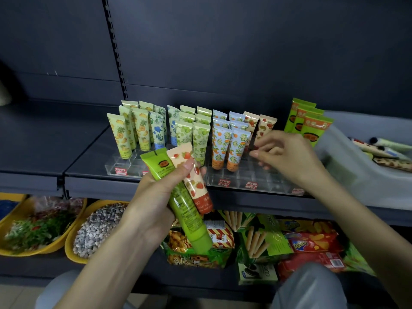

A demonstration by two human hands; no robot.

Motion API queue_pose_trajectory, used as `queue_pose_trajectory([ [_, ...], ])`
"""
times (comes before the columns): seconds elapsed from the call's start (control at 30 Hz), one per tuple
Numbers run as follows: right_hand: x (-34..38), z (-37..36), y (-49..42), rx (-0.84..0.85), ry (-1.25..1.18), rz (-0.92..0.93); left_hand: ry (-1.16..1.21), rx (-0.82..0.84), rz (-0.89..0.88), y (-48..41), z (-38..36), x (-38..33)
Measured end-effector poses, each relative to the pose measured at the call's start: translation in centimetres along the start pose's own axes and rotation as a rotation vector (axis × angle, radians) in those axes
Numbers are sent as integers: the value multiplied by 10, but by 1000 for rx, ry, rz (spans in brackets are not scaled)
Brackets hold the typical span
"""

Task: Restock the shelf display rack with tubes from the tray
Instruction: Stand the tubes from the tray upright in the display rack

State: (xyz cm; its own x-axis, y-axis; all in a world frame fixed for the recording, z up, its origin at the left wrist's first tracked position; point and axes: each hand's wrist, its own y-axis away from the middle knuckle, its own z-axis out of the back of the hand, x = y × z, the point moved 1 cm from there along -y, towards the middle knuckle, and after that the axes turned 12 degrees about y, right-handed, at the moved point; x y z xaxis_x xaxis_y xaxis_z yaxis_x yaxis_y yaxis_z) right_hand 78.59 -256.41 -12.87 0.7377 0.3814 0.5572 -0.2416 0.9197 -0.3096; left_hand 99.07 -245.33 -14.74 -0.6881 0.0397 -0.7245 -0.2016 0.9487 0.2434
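My left hand (156,197) grips two tubes in front of the shelf: a bright green tube (189,221) and a strawberry-print tube (196,186), caps pointing down. My right hand (287,155) reaches into the clear acrylic display rack (256,177), fingertips pinching the base of a strawberry-print tube (265,126) standing in a right-hand slot. The rack holds rows of upright tubes: pineapple (120,137), blue-flower (157,130), green-fruit (200,139) and orange-print (219,143). The grey tray (347,166) at the right holds several loose tubes (383,150).
Several tall green tubes (312,126) stand at the rack's right end, beside the tray. The dark shelf (44,134) runs left of the rack. Below are yellow bins (73,248) of dried goods and snack packs (312,241). My knees show at the bottom.
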Motion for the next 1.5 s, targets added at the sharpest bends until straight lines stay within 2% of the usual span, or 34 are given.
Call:
queue_pose_trajectory([
  [0.23,20,16,39,325,-321,-6,-65,60,11,-2,-29,15],
  [0.33,24,15,52,408,-397,22,-70,84,14,-1,-43,20],
  [0.63,17,9,62,393,-444,-8,-135,173,51,5,-62,35],
  [0.77,11,13,63,408,-406,-20,-147,157,32,2,-59,38],
  [0.9,11,35,52,302,-352,-36,-46,131,-42,-2,-59,32],
  [1.07,26,75,19,207,-182,77,-74,127,-50,-8,-57,26],
  [1.17,30,90,-8,187,-49,84,-91,114,-73,-10,-56,23],
  [1.4,42,93,-65,312,624,129,-93,117,-173,-14,-54,15],
  [1.5,46,81,-78,355,793,210,-165,143,-209,-16,-52,12],
])
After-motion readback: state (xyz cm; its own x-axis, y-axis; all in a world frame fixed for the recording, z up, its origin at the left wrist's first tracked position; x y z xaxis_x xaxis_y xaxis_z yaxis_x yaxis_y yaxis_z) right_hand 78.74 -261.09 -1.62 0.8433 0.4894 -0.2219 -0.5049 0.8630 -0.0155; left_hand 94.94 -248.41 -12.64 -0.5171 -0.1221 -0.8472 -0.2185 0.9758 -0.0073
